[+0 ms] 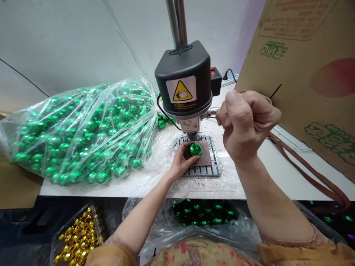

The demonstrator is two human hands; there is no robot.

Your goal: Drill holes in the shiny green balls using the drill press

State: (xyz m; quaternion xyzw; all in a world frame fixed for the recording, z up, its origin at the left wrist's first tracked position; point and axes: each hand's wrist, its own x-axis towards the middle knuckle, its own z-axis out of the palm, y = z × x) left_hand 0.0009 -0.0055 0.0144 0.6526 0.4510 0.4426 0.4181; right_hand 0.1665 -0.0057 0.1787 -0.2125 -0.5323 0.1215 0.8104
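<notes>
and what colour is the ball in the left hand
Shiny green; the ball shows best in the head view.

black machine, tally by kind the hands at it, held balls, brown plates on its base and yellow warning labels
Hands: 2 (left hand, right hand)
Held green ball: 1
Brown plate: 1
Yellow warning label: 1
Total: 5

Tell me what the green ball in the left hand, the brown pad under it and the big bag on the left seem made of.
Green ball: probably plastic with a shiny metallic coat, given its bright, mirror-like glints.
Brown pad: matte, maybe wood or rubber; its plain flat face leaves that open.
Big bag: thin, clear, glossy plastic film, creased and see-through.
</notes>
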